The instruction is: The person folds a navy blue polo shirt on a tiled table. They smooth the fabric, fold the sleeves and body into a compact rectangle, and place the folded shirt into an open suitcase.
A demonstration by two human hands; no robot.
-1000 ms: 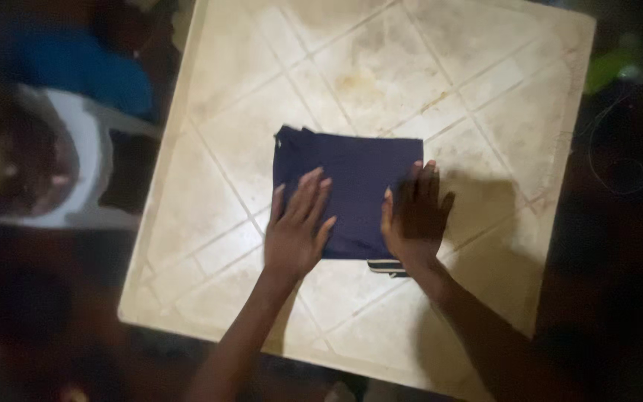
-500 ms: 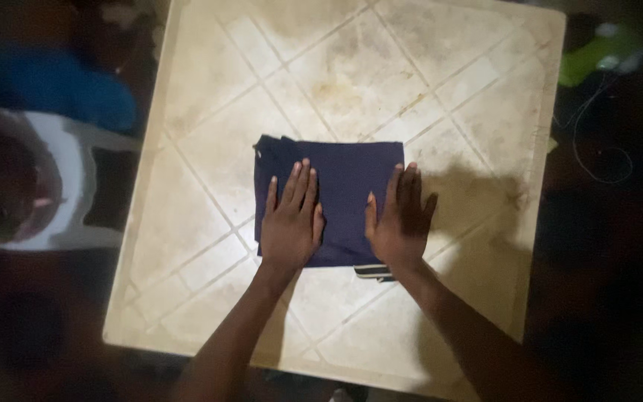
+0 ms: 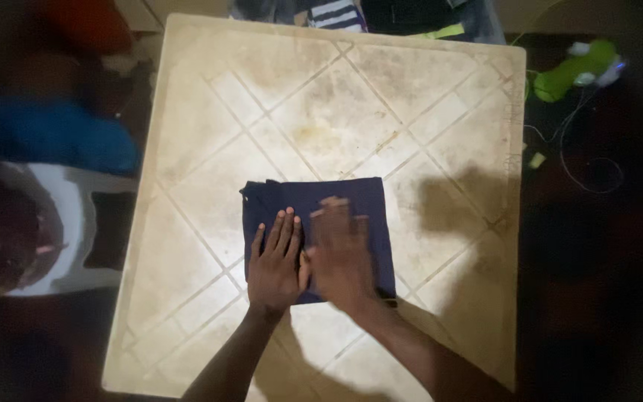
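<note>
The right hand (image 3: 342, 257) is motion-blurred, fingers hard to make out, lying flat on the folded navy-blue cloth square (image 3: 314, 205). The left hand (image 3: 277, 260) presses flat beside it, fingers together. The cloth sits mid-way on the cream diamond-patterned plastic table (image 3: 381, 104).

Left hand (image 3: 275, 262) flat, fingers together, right hand (image 3: 340, 253) flat, blurred, side by side

A stained cream table (image 3: 426, 112) bears a folded navy cloth (image 3: 314, 201).
</note>
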